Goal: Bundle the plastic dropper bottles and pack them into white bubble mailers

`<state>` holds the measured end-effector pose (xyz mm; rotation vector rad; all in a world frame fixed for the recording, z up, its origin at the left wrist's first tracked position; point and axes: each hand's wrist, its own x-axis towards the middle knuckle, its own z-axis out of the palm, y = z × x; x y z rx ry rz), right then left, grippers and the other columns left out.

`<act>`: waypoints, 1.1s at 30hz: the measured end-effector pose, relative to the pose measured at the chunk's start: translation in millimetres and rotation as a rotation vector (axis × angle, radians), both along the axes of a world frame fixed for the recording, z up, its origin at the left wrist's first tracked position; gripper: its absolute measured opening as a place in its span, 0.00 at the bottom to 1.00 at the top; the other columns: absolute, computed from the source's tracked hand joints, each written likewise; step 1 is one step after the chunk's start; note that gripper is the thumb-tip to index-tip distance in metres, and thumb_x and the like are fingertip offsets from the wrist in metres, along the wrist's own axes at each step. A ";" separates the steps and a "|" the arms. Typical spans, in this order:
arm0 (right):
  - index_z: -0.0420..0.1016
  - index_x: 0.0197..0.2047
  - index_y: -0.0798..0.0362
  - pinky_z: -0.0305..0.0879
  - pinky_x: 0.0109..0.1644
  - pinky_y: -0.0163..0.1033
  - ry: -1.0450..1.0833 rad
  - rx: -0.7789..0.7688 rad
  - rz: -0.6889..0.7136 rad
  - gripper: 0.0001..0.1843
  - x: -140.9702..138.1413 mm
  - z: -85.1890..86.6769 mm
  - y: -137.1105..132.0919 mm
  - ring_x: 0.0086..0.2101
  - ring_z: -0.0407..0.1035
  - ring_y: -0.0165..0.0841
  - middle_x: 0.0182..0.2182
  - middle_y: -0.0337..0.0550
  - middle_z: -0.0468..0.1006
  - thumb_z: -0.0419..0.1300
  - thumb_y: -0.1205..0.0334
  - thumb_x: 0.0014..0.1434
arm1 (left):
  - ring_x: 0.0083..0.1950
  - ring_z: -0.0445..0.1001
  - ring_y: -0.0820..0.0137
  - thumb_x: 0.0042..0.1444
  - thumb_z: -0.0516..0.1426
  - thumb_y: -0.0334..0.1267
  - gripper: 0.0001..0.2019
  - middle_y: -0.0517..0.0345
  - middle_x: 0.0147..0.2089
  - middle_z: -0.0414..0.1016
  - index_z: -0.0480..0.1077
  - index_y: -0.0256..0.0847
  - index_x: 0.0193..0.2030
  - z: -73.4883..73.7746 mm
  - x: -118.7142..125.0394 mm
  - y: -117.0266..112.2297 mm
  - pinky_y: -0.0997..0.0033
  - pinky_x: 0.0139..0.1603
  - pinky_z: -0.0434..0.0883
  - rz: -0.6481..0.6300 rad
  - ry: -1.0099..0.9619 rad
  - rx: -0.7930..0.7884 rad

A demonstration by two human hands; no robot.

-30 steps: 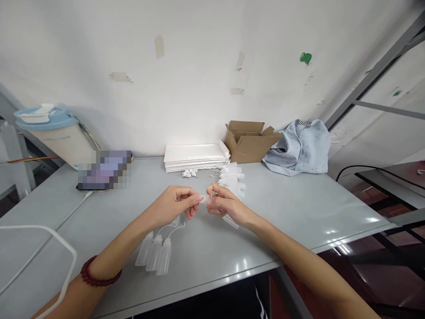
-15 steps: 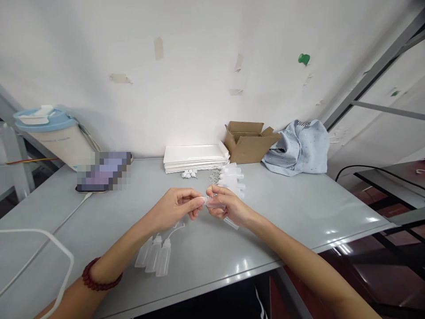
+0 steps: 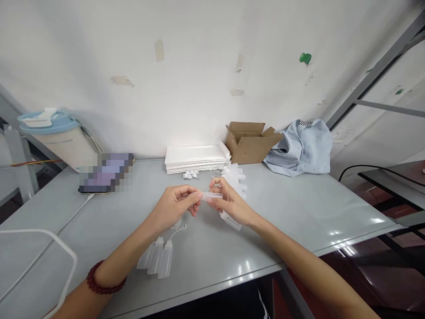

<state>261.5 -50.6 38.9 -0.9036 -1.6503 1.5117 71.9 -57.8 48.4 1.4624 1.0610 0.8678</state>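
Note:
My left hand (image 3: 175,204) is closed in a pinch on the left end of a small translucent plastic bottle (image 3: 214,195), held level above the table; its fingertips hide that end. Around the bottle's body, my right hand (image 3: 234,207) keeps its thumb below and its fingers above. Another clear bottle (image 3: 231,221) lies on the table under the right wrist. Behind that hand is a pile of similar bottles (image 3: 235,170). To the lower left, near my left forearm, several bottles with white caps (image 3: 165,262) lie side by side, at least one with a thin bent tube.
At the back stand a stack of white flat packets (image 3: 194,155), small white caps (image 3: 190,174), an open cardboard box (image 3: 252,148) and a light blue cloth bag (image 3: 303,148). A phone (image 3: 106,173) with a white cable and a large blue-lidded cup (image 3: 63,141) are on the left.
My right fingers have loosened and spread, so more of the bottle's body shows between them. My left hand keeps its pinch. The view has shifted slightly.

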 end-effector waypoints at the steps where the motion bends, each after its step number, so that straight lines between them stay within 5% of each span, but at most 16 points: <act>1: 0.58 0.43 0.49 0.54 0.28 0.33 -0.059 0.125 -0.059 0.14 -0.2 -0.9 -0.1 0.26 0.58 0.26 0.28 0.34 0.67 0.58 0.58 0.57 | 0.27 0.72 0.72 0.54 0.59 0.46 0.12 0.60 0.27 0.72 0.74 0.39 0.29 -0.5 -0.2 1.2 0.72 0.31 0.72 0.026 -0.026 -0.027; 3: 0.63 0.43 0.51 0.56 0.32 0.35 -0.156 0.301 -0.138 0.11 -0.6 -2.3 -0.5 0.29 0.60 0.27 0.31 0.37 0.69 0.58 0.56 0.59 | 0.27 0.72 0.72 0.54 0.60 0.46 0.12 0.60 0.27 0.73 0.75 0.39 0.29 -0.9 -0.3 2.7 0.72 0.31 0.72 0.055 -0.052 -0.047; 5: 0.67 0.41 0.53 0.57 0.32 0.35 -0.176 0.319 -0.163 0.11 -0.6 -3.8 -0.5 0.27 0.61 0.28 0.28 0.37 0.69 0.57 0.55 0.59 | 0.27 0.72 0.72 0.55 0.59 0.45 0.11 0.60 0.27 0.74 0.75 0.39 0.31 -0.7 0.1 2.3 0.72 0.32 0.72 0.057 -0.026 0.007; 11: 0.67 0.35 0.55 0.57 0.25 0.35 0.099 -0.015 -0.054 0.16 0.6 -6.2 5.0 0.21 0.60 0.26 0.22 0.35 0.67 0.59 0.49 0.57 | 0.29 0.72 0.72 0.57 0.57 0.41 0.08 0.60 0.28 0.75 0.75 0.40 0.35 -5.8 2.7 -4.7 0.73 0.32 0.70 0.090 0.160 0.408; 14: 0.67 0.34 0.55 0.57 0.25 0.34 0.136 -0.051 -0.028 0.15 0.9 -5.0 5.5 0.21 0.60 0.25 0.22 0.35 0.67 0.59 0.50 0.57 | 0.32 0.72 0.71 0.57 0.58 0.40 0.07 0.58 0.31 0.76 0.75 0.40 0.36 -7.8 2.6 -4.7 0.72 0.34 0.69 0.110 0.211 0.525; 21: 0.69 0.43 0.52 0.61 0.33 0.35 -0.132 0.501 -0.201 0.08 1.4 -6.7 0.2 0.29 0.64 0.28 0.32 0.40 0.72 0.57 0.60 0.61 | 0.31 0.74 0.71 0.58 0.57 0.45 0.11 0.60 0.29 0.76 0.76 0.42 0.40 2.3 -1.4 -1.4 0.71 0.37 0.72 0.047 0.100 0.200; 27: 0.69 0.45 0.51 0.67 0.38 0.38 -0.197 0.860 -0.227 0.08 2.0 -11.7 3.5 0.35 0.69 0.31 0.37 0.44 0.75 0.54 0.67 0.63 | 0.29 0.73 0.70 0.55 0.59 0.45 0.11 0.61 0.29 0.75 0.76 0.42 0.41 6.4 -2.2 -3.4 0.72 0.34 0.72 0.069 0.182 0.221; 33: 0.67 0.48 0.49 0.69 0.41 0.40 -0.213 1.079 -0.224 0.14 0.0 -14.5 4.1 0.41 0.69 0.33 0.41 0.45 0.74 0.50 0.74 0.63 | 0.26 0.71 0.72 0.59 0.54 0.51 0.19 0.60 0.26 0.73 0.73 0.40 0.26 6.7 -5.9 0.4 0.72 0.31 0.70 0.003 0.155 0.094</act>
